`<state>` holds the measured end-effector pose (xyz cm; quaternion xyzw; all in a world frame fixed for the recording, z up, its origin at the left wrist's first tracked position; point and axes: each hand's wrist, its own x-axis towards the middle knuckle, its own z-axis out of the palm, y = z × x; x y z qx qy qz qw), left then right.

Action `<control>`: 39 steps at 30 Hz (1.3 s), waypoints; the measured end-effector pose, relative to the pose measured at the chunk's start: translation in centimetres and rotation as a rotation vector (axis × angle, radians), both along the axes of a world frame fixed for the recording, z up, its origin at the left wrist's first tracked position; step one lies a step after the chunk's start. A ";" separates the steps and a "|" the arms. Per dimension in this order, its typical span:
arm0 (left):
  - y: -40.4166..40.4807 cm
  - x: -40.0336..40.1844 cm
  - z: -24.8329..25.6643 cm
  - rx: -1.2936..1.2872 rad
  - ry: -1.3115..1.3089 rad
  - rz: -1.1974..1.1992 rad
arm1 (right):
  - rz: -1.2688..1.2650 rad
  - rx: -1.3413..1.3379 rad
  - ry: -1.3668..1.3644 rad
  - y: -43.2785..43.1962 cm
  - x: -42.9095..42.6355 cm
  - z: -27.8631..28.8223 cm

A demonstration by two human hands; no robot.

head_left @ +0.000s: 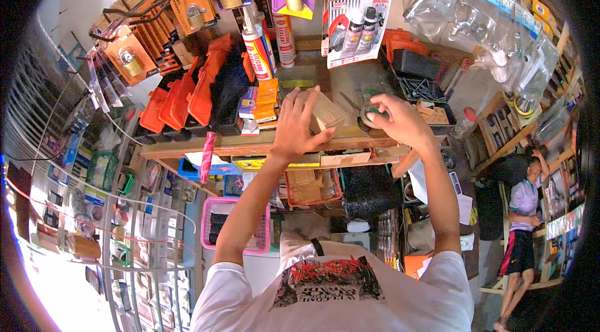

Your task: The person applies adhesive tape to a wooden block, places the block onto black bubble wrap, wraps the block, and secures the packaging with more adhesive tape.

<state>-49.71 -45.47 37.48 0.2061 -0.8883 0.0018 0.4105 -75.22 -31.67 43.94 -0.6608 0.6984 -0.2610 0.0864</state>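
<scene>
My left hand [297, 130] has its fingers spread over the near left side of a small brown cardboard box [326, 108] on the wooden counter; whether it presses on the box is hard to tell. To the right, my right hand [401, 118] curls its thumb and fingers around a roll of tape [376, 115]. A pair of scissors [350, 101] lies beside the roll, one blade pointing away to the left. Left of my left hand stand small orange and white boxes [266, 102]. The roll's far side is partly hidden by my fingers.
Orange-lidded cases [201, 93] line the counter's left; an open case of screws [422, 89] is at right. Padlock packs and an epoxy adhesive pack [358, 18] hang ahead. Below the wooden counter edge [225, 145] are a pink basket [206, 224] and bins. Another person [522, 205] is far right.
</scene>
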 end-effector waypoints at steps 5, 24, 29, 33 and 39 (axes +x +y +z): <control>-0.2 0.6 1.3 0.123 -0.050 -0.048 | 0.107 -0.087 0.224 1.9 -1.9 -5.3; 11.0 1.5 3.1 0.533 0.333 -0.246 | 0.088 -0.516 -0.475 7.8 9.0 -4.1; 13.0 1.6 3.7 0.575 0.352 -0.330 | 0.129 -0.556 -0.630 9.9 11.9 -4.2; 14.2 2.3 4.1 0.571 0.460 -0.359 | 0.181 -0.579 -0.557 10.8 11.9 -4.0; 14.5 3.2 3.7 0.335 0.503 -0.326 | 0.274 -0.638 -0.386 11.5 12.1 -4.2</control>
